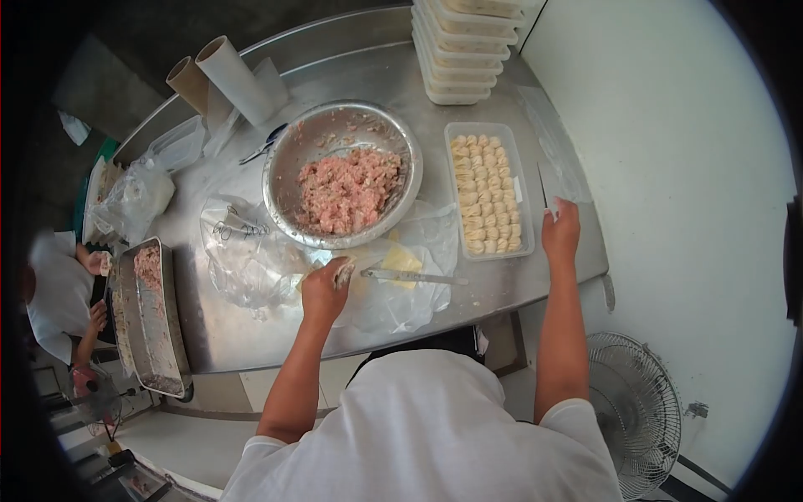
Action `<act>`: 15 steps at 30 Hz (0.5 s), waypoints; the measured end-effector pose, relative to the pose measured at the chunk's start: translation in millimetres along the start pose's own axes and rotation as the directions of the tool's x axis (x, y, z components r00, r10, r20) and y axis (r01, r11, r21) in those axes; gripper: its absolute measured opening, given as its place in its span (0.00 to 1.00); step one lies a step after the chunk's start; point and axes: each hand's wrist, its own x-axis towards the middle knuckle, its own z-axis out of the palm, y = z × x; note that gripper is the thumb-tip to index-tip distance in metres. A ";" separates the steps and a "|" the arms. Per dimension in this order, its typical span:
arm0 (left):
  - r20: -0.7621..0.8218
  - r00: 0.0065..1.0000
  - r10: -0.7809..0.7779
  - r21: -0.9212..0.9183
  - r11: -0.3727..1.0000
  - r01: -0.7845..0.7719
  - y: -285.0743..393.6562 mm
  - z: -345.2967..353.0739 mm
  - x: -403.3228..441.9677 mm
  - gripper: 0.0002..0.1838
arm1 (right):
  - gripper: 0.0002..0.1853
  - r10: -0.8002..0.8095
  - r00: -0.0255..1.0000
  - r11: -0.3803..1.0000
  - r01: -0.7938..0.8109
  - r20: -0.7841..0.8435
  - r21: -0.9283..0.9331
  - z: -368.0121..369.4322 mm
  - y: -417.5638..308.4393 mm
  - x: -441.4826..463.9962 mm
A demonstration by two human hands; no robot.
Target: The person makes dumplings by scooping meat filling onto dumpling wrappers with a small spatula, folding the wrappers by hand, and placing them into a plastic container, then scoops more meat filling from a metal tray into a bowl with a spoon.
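My left hand (324, 293) is closed around a small pale dumpling (344, 272), partly hidden by the fingers, just in front of the metal bowl (411, 197). Pink minced meat (351, 188) lies in that bowl. To the right, my right hand (562, 227) is pinched on a thin dark stick-like tool (542, 186) seen nearly edge-on; its exact kind does not show. Beside this hand stands a clear plastic container (527, 222) holding rows of dumplings (485, 197). Yellow wrappers (403, 263) lie on plastic sheeting between my hands, with a flat metal strip (414, 276) across them.
Stacked containers (464, 63) stand at the back by the wall. Behind the bowl are cardboard rolls (234, 79) and scissors (263, 144). Plastic bags (242, 251) cover the left. Another person (63, 289) works by a metal tray (174, 335). A fan (631, 418) stands right.
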 end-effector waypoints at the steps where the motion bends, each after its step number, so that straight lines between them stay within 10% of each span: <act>1: 0.091 0.991 -0.095 0.017 0.995 0.094 3.2 -4.3 -2.8 0.19 | 0.18 -0.030 0.999 0.989 0.023 -0.043 -0.143 4.6 22.7 9.4; 3: 0.160 0.970 -0.185 0.042 0.983 0.180 9.9 -12.5 -1.8 0.21 | 0.21 -0.077 0.993 0.960 0.049 -0.092 -0.274 10.9 49.4 26.1; 5: 0.001 0.985 0.175 0.065 0.982 -0.175 21.6 -19.7 -1.7 0.26 | 0.25 0.063 0.998 0.922 -0.069 -0.027 -0.382 12.9 66.6 44.3; 9: 0.137 0.989 -0.054 -0.135 0.988 0.073 49.9 -24.2 -6.3 0.26 | 0.20 0.149 0.988 0.908 -0.118 0.047 -0.402 20.4 85.6 74.1; 15: 0.107 0.994 0.020 -0.173 0.985 -0.001 99.3 -8.4 10.1 0.17 | 0.08 0.032 0.999 0.982 -0.035 -0.017 -0.188 25.5 71.0 97.2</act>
